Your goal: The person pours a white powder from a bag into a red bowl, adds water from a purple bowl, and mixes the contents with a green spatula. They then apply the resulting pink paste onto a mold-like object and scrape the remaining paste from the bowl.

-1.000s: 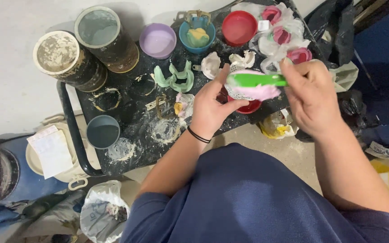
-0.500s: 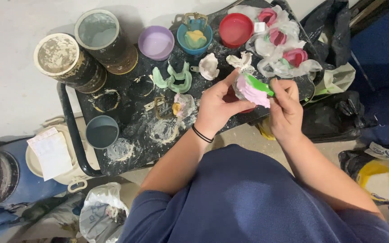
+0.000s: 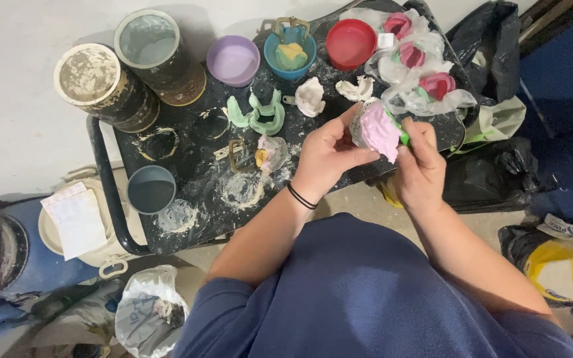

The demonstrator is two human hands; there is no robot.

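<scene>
Both hands meet above the near edge of the black spattered tabletop (image 3: 187,192). Left hand (image 3: 326,156) grips the pink putty-filled tray (image 3: 376,129) from its left; right hand (image 3: 422,162) pinches its green handle (image 3: 399,132) from the right. Long axis tilts steeply; a second ago it lay level, farther right. Beyond: green trays (image 3: 256,116).

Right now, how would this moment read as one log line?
left hand: holds pink mould | right hand: grips green tool against it | above black tray
</scene>
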